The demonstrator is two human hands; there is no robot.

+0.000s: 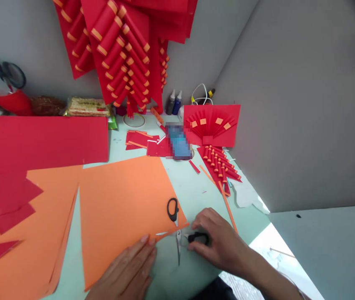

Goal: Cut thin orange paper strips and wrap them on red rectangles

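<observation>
My left hand (130,266) lies flat on the lower edge of a large orange paper sheet (121,204), fingers stretched out. Just to the right, a pair of scissors (179,235) lies with its blades spread wide; one black handle loop rests over the sheet. Around the other loop, my right hand (215,239) has its thumb and fingers apart, and I cannot tell whether they touch it. A narrow orange paper strip (182,227) crosses the scissors near their pivot, its left end close to my left fingertips.
Red card sheets (46,141) and more orange paper (49,216) cover the left side. Behind are a phone (180,141), red scraps (138,139) and glue bottles (174,102). Paper firecracker decorations (124,54) hang above; another (219,162) lies right, near loose orange strips (229,208) and the wall.
</observation>
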